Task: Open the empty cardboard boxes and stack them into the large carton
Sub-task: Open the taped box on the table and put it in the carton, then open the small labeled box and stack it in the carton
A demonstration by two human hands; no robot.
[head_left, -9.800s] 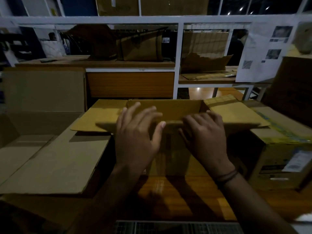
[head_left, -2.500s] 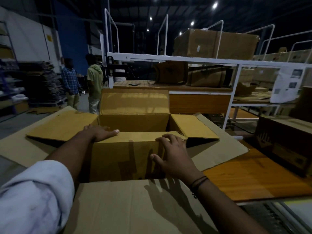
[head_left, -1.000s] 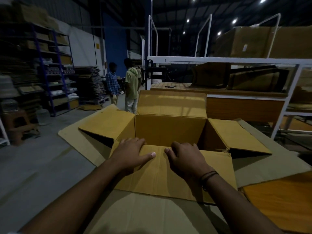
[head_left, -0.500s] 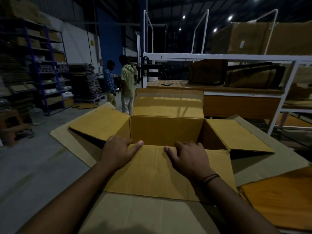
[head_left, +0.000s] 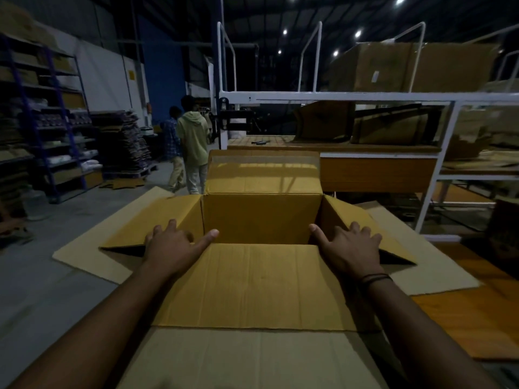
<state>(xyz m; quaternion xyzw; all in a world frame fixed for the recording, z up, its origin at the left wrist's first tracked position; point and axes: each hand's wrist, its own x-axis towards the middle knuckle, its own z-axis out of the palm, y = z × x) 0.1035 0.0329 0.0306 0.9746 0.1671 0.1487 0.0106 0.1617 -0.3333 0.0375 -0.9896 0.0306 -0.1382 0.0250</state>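
1. Cardboard box (head_left: pixel 261 220): top open, four flaps out, set down in the mouth of the large carton (head_left: pixel 252 357), whose pale flaps spread all round it.
2. Left hand (head_left: pixel 171 245): fingers splayed flat, pressing the box's left flap (head_left: pixel 182 217) near its near corner, gripping nothing. Right hand (head_left: pixel 351 245): the same on the right flap (head_left: pixel 345 211).
3. Risk: uneven pressing likely tilts or jams the box against the carton's walls.
4. Risk: the box's spread flaps may snag, crease or fold under.
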